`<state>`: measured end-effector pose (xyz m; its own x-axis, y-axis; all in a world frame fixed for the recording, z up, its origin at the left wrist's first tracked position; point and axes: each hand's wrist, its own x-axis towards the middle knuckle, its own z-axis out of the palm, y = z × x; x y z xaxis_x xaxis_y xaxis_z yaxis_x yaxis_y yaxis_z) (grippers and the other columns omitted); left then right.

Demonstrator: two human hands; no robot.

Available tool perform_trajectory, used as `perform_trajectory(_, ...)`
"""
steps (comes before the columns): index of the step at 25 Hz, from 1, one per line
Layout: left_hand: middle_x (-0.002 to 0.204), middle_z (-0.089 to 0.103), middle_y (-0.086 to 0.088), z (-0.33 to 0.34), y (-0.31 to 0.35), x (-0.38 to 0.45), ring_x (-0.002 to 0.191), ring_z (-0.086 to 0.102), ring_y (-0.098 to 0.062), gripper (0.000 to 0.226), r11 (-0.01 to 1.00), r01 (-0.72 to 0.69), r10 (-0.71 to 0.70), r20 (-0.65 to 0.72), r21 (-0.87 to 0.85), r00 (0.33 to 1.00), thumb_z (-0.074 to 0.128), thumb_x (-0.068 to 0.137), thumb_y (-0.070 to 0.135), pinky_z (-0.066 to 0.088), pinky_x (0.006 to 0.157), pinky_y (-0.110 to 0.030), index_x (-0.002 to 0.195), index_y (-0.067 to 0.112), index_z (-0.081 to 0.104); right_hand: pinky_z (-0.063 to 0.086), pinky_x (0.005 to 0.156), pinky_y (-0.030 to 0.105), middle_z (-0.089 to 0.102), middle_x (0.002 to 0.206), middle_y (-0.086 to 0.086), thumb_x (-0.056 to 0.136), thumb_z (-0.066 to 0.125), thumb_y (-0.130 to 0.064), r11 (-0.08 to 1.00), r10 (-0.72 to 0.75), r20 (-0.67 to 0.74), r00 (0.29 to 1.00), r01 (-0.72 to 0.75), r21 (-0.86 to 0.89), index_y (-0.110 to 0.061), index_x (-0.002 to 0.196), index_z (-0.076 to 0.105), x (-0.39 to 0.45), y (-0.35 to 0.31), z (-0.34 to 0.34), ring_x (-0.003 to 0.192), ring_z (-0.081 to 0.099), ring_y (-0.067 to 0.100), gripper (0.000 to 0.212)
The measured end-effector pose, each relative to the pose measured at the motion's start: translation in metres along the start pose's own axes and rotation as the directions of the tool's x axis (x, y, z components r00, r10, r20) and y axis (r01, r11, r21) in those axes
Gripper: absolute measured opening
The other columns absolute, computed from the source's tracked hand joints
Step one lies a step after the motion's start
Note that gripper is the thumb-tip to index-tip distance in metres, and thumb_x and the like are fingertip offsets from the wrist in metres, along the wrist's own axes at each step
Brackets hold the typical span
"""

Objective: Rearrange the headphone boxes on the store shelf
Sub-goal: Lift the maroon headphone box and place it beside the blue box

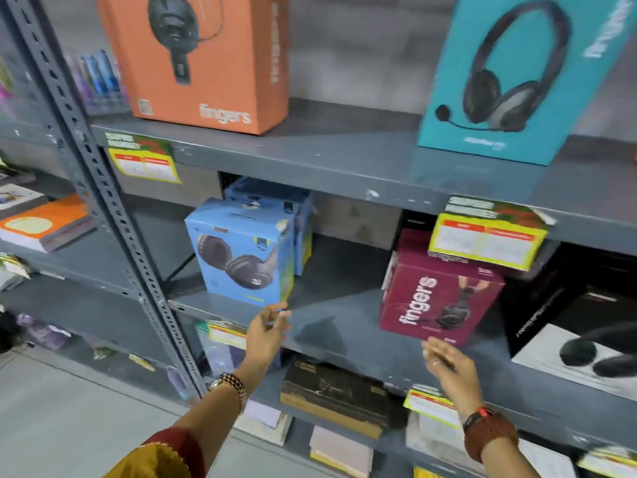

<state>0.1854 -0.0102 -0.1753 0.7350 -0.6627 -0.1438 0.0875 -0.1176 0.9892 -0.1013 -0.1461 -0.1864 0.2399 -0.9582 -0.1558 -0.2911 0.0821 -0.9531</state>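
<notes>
On the middle shelf [337, 322] stands a light blue headphone box [241, 250] with a second blue box [272, 198] behind it. A maroon "fingers" box [437, 294] stands to the right on the same shelf. My left hand [267, 331] is open just below the blue box's lower right corner, fingers apart, holding nothing. My right hand [448, 363] is open right under the maroon box's front bottom edge; I cannot tell if it touches. Above, an orange "fingers" box [206, 63] and a teal headset box [510, 81] stand on the upper shelf [344, 150].
A black-and-white headphone box [579, 326] stands right of the maroon box. Yellow price tags [486, 236] hang from the shelf edges. A perforated grey upright [103, 188] bounds the bay on the left, with books [44, 222] beyond. A dark box [331, 395] and notebooks lie below.
</notes>
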Motion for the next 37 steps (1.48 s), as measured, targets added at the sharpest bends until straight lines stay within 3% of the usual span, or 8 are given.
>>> perform_trajectory(4, 0.101, 0.064, -0.006, 0.102, 0.013, -0.038, 0.082, 0.061, -0.017, 0.013, 1.000, -0.008, 0.007, 0.144, 0.011, 0.990, 0.051, 0.093, 0.013, 0.050, 0.073, -0.028, 0.096, 0.023, 0.059, 0.047, 0.098, 0.042, 0.059, 0.127, 0.023, 0.087, 0.057, 0.003, 0.996, 0.070, -0.018, 0.997, -0.069, 0.054, 0.006, 0.123, 0.053, 0.009, 0.008, -0.079, 0.103, 0.056, 0.025, 0.036)
perform_trajectory(8, 0.133, 0.054, -0.006, 0.169, 0.047, -0.056, 0.118, 0.052, -0.016, 0.036, 0.994, -0.100, 0.090, 0.179, 0.048, 0.980, 0.048, 0.094, 0.019, 0.040, 0.096, -0.024, 0.129, 0.008, 0.048, 0.040, 0.108, 0.045, 0.052, 0.137, 0.022, 0.088, 0.057, 0.000, 0.991, 0.035, -0.058, 0.998, -0.027, 0.131, 0.003, 0.132, 0.046, 0.025, -0.021, -0.119, 0.118, 0.053, 0.027, 0.046)
perform_trajectory(12, 0.142, 0.045, -0.004, 0.208, 0.074, -0.063, 0.108, 0.050, -0.007, 0.049, 0.996, -0.068, 0.060, 0.139, 0.050, 0.988, 0.039, 0.097, 0.030, 0.044, 0.081, -0.013, 0.141, 0.011, 0.032, 0.034, 0.113, 0.037, 0.043, 0.146, 0.013, 0.089, 0.058, -0.007, 0.986, -0.068, 0.014, 0.998, 0.065, 0.151, -0.004, 0.138, 0.040, 0.040, -0.058, -0.125, 0.132, 0.043, 0.024, 0.053)
perform_trajectory(15, 0.114, 0.056, 0.003, 0.218, 0.077, -0.067, 0.082, 0.053, 0.004, 0.045, 0.998, -0.044, 0.038, 0.133, 0.038, 0.990, 0.030, 0.098, 0.038, 0.045, 0.054, -0.002, 0.136, 0.014, 0.036, 0.027, 0.115, 0.032, 0.035, 0.151, 0.007, 0.090, 0.057, -0.013, 0.981, -0.087, 0.094, 0.992, 0.068, 0.184, -0.007, 0.145, 0.028, 0.043, -0.073, -0.115, 0.140, 0.033, 0.021, 0.063)
perform_trajectory(21, 0.121, 0.056, 0.014, 0.208, 0.080, -0.078, 0.099, 0.055, 0.004, 0.053, 0.999, -0.038, 0.041, 0.183, -0.018, 0.982, 0.010, 0.095, 0.052, 0.042, 0.076, -0.002, 0.128, 0.029, 0.044, 0.032, 0.102, 0.023, 0.046, 0.139, 0.005, 0.093, 0.050, -0.006, 0.986, -0.149, 0.101, 0.984, 0.140, 0.088, -0.006, 0.140, 0.036, 0.025, -0.076, -0.108, 0.132, 0.042, 0.023, 0.049)
perform_trajectory(26, 0.148, 0.043, -0.003, 0.166, 0.079, -0.093, 0.137, 0.038, -0.020, 0.080, 0.992, -0.105, 0.119, 0.220, -0.073, 0.968, 0.001, 0.088, 0.063, 0.021, 0.116, -0.035, 0.143, 0.018, 0.038, 0.040, 0.102, 0.029, 0.051, 0.129, 0.002, 0.093, 0.045, -0.002, 0.978, -0.207, 0.073, 0.976, 0.209, -0.017, -0.014, 0.142, 0.037, 0.001, -0.074, -0.109, 0.127, 0.045, 0.022, 0.051)
perform_trajectory(31, 0.130, 0.059, 0.003, 0.118, 0.086, -0.105, 0.123, 0.054, -0.017, 0.118, 0.992, -0.108, 0.122, 0.322, -0.062, 0.939, 0.014, 0.050, 0.097, 0.039, 0.100, -0.031, 0.132, 0.021, 0.051, 0.045, 0.096, 0.036, 0.053, 0.100, -0.015, 0.095, 0.031, 0.004, 0.981, -0.187, 0.054, 0.981, 0.184, 0.060, -0.011, 0.139, 0.043, -0.031, -0.089, -0.102, 0.108, 0.048, 0.013, 0.048)
perform_trajectory(37, 0.137, 0.055, -0.001, 0.071, 0.088, -0.099, 0.124, 0.053, -0.017, 0.124, 0.989, -0.144, 0.142, 0.343, -0.021, 0.928, 0.019, 0.045, 0.099, 0.042, 0.098, -0.029, 0.136, 0.020, 0.049, 0.043, 0.103, 0.043, 0.049, 0.133, 0.009, 0.099, 0.024, -0.002, 0.987, -0.127, 0.059, 0.990, 0.121, 0.104, -0.008, 0.140, 0.041, -0.048, -0.111, -0.062, 0.129, 0.046, 0.026, 0.045)
